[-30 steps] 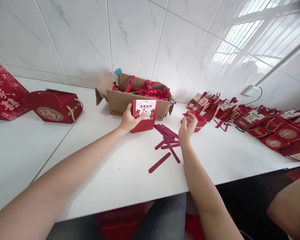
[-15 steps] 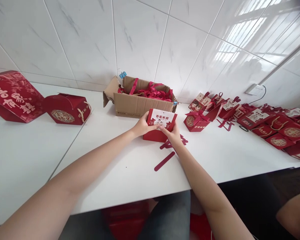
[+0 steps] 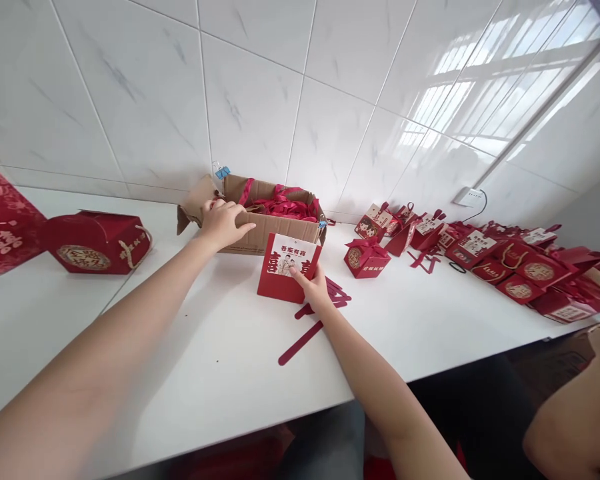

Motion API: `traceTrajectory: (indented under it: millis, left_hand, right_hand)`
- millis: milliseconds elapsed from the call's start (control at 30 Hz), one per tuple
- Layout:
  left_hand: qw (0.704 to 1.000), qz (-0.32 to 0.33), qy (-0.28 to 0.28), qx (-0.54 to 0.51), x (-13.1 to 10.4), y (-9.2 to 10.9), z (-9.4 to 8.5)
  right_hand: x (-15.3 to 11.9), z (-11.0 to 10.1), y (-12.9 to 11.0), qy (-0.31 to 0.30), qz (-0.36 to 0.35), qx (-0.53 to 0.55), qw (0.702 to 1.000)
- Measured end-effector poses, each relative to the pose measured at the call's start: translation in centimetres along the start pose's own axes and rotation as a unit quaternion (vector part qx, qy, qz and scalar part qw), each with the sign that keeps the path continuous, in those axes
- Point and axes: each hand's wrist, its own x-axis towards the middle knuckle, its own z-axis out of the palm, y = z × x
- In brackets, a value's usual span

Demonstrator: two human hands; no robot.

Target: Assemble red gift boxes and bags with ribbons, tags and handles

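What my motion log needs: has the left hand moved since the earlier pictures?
Yes: the left hand went leftward, off the red card box, to the left end of the brown cardboard carton.

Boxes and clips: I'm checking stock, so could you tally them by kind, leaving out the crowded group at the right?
Cardboard box: 1
Blue clips: 2
Bow-tied red box: 1
Rope-handled red box: 1
Card-fronted red box, in right hand: 1
Flowered red box, cut off at left: 1
Total: 7

Bright daylight leaves barred window glare on the glossy wall tiles (image 3: 350, 113), soft shadows on the white table (image 3: 220, 347), and wide-angle stretching at the edges.
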Motion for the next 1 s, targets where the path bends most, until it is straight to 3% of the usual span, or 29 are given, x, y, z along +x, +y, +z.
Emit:
traceTrajectory:
  millis: [267, 367, 467, 533, 667, 867, 933, 1000]
  left_hand:
    - [0.999, 0.003, 0.029, 0.019, -6.0, 2.1, -0.9]
    - [1.0, 0.003, 0.016, 0.005, -7.0, 2.1, -1.7]
    - [0.998, -0.01, -0.05, -0.042, -6.4, 1.4, -2.6]
    - [0.993, -0.006, -0.096, -0.073, -5.7, 0.8, -3.4]
    - [0.974, 0.008, -0.204, -0.098, -5.0, 0.2, -5.4]
    - [0.911, 0.047, -0.396, -0.104, -5.2, 0.8, -8.8]
    - [0.909, 0.043, -0.399, -0.115, -5.1, 0.9, -9.4]
    - [0.926, 0.043, -0.347, -0.139, -4.8, 1.2, -9.4]
  right_hand:
    - [0.3, -2.2, -0.2, 0.044, 0.036, 0.075, 0.996]
    - [-0.1, -2.5, -1.1, 0.023, -0.078, -0.05, 0.995]
    - [-0.8, -2.1, -1.9, -0.017, -0.219, -0.186, 0.958]
    - [-1.1, -1.7, -2.1, -0.047, -0.254, -0.213, 0.942]
    - [-1.0, -1.7, -1.6, -0.102, -0.195, -0.195, 0.956]
    - [-0.2, -2.6, -0.9, -0.097, -0.127, -0.171, 0.972]
    - [-0.1, -2.8, -0.8, -0.088, -0.121, -0.167, 0.975]
    - [-0.1, -2.8, -0.8, -0.08, -0.118, -0.166, 0.976]
